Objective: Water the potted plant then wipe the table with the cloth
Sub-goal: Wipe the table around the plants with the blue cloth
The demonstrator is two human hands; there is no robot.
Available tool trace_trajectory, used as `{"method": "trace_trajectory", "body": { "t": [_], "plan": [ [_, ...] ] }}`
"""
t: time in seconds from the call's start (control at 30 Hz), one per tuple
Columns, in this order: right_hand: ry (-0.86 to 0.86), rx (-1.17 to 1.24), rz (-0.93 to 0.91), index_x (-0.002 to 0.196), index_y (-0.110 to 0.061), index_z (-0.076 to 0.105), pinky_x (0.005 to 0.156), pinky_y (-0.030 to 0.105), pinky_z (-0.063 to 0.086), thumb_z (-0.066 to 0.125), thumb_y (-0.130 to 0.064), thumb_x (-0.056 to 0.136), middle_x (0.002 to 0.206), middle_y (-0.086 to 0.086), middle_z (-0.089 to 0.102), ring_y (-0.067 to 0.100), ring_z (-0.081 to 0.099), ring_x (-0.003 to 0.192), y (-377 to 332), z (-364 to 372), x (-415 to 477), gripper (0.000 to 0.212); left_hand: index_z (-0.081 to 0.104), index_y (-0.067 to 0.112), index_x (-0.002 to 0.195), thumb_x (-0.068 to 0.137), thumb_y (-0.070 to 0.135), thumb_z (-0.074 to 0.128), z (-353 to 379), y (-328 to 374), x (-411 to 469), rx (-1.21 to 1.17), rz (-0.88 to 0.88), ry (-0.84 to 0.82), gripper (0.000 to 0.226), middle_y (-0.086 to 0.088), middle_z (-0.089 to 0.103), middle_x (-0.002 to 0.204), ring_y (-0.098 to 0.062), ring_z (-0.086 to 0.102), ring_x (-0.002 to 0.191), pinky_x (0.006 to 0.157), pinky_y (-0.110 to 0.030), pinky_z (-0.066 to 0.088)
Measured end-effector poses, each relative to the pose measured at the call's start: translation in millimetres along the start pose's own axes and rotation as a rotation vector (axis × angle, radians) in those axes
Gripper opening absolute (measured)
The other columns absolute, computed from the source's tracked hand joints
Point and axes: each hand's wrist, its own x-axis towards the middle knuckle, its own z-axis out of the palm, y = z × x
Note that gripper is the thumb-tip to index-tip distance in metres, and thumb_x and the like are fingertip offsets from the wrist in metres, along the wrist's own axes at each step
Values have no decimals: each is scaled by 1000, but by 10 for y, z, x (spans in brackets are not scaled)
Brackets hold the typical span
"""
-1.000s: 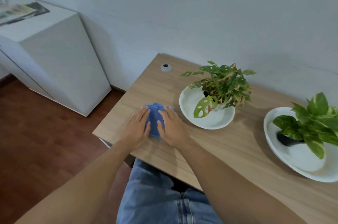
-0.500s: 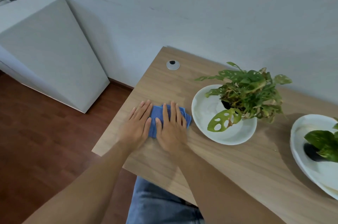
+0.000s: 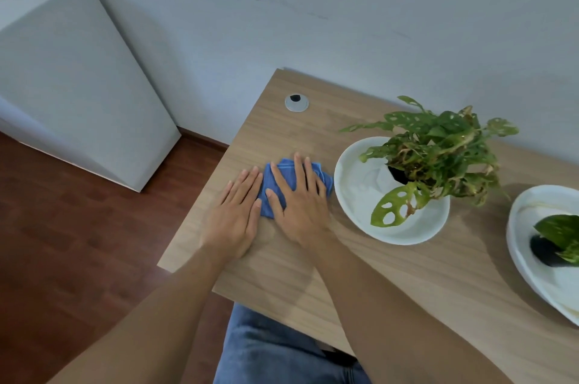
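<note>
Both bare forearms reach forward, side by side. The left hand (image 3: 233,220) lies flat, palm down, fingers straight and close together, thumb tucked toward the other hand. The right hand (image 3: 297,202) lies flat too, palm down, fingers slightly spread, just beside the left

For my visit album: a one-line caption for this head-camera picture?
Both hands, left hand and right hand, press a blue cloth flat on the wooden table beside a potted plant.
</note>
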Motion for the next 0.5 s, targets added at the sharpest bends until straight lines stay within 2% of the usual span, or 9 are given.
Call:
{"method": "trace_trajectory", "body": {
  "t": [0.1,0.2,0.33,0.5],
  "plan": [
    [11,-15,2,172,-42,14,134,47,13,22,-63,113,183,4,0,26,1,169,30,-10,-268,63,24,18,176,119,36,23,28,-24,2,2,-3,-3,60,6,18,185,-8,9,171,138,-46,22],
    [-6,-29,5,172,-41,10,133,48,14,20,-63,113,183,-3,-3,23,-3,169,80,-31,-558,64,24,20,176,119,38,21,39,-25,10,-19,-25,-20,60,7,17,185,-7,7,171,139,-46,18],
    [-21,-33,21,173,-39,11,134,47,12,18,-62,113,182,-6,-3,22,-6,168,208,-122,-1004,64,32,15,173,118,39,24,43,46,-11,1,-5,23,60,1,26,183,-14,17,171,138,-48,22],
    [7,-61,59,173,-39,13,134,44,13,23,-62,113,182,-7,2,21,2,169,449,-254,-1467,64,31,12,173,117,44,27,165,390,-94,-5,60,-8,65,-4,27,183,-20,20,171,138,-47,20]
  ]
}}
